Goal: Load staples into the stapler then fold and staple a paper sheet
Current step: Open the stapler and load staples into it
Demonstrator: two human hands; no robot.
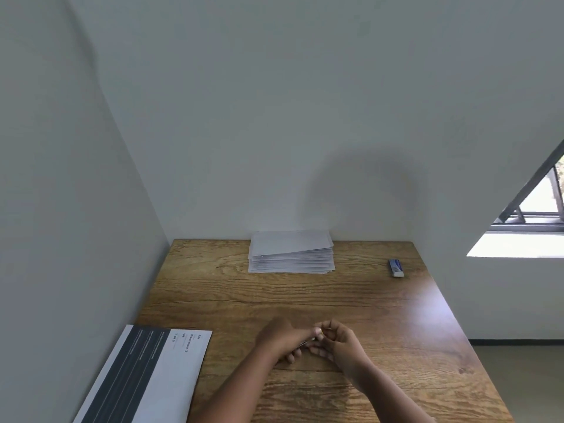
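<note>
- Near worktop (381, 315) front: left hand (282, 338) and right hand (338, 341) both grip small metal item (306, 342), likely stapler.
- Judged step: loading staples; next needs strip seated.

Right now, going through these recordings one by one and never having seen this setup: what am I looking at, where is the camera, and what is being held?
There is no machine: one wide-angle camera on a person's head looks down at their bare hands over a wooden table. The left hand and right hand meet near the middle, fingers curled round a small metallic thing, mostly hidden, so I cannot name it. A stack of folded white papers lies at the far edge, a small blue-and-white box far right, and a printed sheet near left.
</note>
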